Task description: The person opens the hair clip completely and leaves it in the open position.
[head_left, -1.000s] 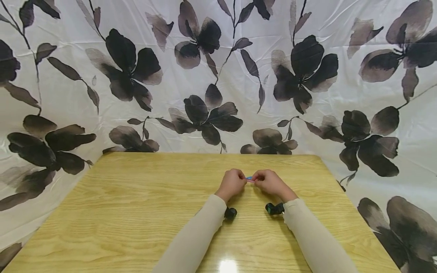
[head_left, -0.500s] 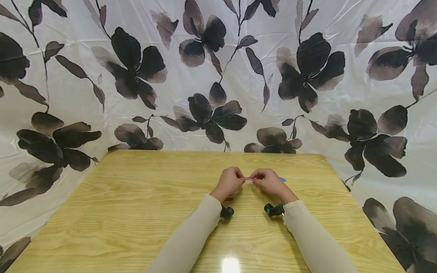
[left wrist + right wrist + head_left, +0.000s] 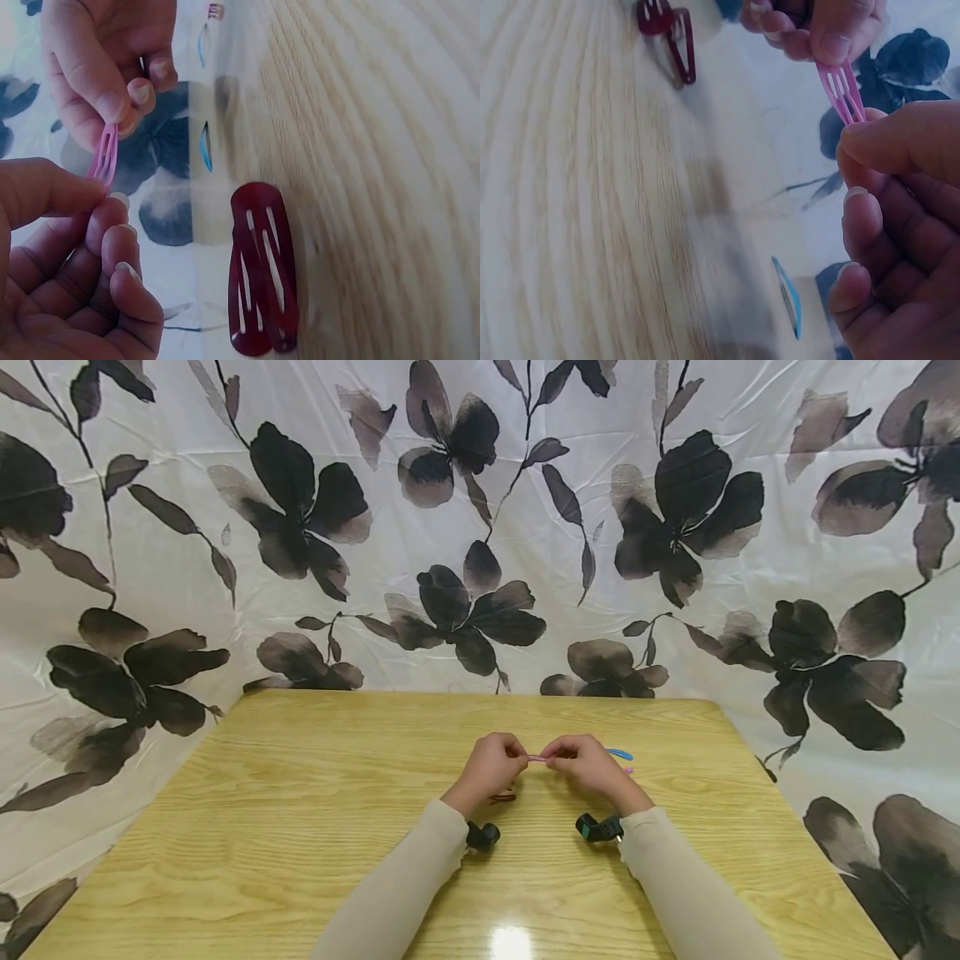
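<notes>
Both hands pinch a small pink snap hair clip (image 3: 106, 154) between thumbs and fingertips, held up above the table. My left hand (image 3: 491, 767) has one end of it, my right hand (image 3: 587, 762) the other. In the right wrist view, the slots of the pink clip show between the two thumbs. Dark red snap hair clips (image 3: 259, 270) lie overlapping on the table below my left hand. Behind my right hand in the head view lies a blue hair clip (image 3: 619, 753), partly hidden, and by its wrist a bit of pink (image 3: 628, 769) peeks out.
The wooden table (image 3: 300, 810) spreads widely to the left and toward the front. A white cloth with dark flowers (image 3: 465, 610) hangs along its back edge. Small cameras (image 3: 483, 837) are strapped to both wrists.
Both hands have shifted slightly left with the pink clip. Blue no longer shows between them; a blue clip now shows right of my right hand. Dark red clips have come into view by my left wrist.
</notes>
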Tool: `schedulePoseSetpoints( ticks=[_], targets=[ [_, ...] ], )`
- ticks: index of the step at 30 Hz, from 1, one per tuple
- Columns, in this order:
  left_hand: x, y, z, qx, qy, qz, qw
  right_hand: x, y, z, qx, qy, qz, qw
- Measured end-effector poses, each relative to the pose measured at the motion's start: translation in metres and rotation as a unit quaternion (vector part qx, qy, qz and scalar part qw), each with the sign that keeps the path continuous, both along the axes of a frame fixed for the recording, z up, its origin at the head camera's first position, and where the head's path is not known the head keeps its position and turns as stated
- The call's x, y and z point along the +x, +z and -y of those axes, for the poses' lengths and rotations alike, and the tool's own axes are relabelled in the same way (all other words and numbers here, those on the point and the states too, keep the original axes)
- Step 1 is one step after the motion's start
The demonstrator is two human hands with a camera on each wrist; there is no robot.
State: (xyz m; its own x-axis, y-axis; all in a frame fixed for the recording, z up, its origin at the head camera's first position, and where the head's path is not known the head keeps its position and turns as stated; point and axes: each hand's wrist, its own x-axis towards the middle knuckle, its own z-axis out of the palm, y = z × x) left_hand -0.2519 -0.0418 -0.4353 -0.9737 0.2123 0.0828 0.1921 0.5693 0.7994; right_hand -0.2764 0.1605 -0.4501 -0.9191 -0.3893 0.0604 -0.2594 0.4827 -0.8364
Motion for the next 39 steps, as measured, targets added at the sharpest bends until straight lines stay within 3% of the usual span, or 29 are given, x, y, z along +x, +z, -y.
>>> schedulePoseSetpoints(
  ticks=[11, 24, 39],
  targets=[
    [0.007, -0.003, 0.019, -0.002, -0.023, -0.004, 0.9997, 0.008, 0.002, 0.01, -0.02, 0.03, 0.007, 0.9993],
    [0.019, -0.004, 0.037, 0.024, -0.052, 0.024, 0.9981, 0.016, -0.003, 0.021, -0.033, 0.067, -0.007, 0.9972],
    [0.022, -0.009, 0.043, 0.042, -0.068, 0.038, 0.9961, 0.023, -0.001, 0.025, -0.034, 0.082, -0.007, 0.996]
  ],
)
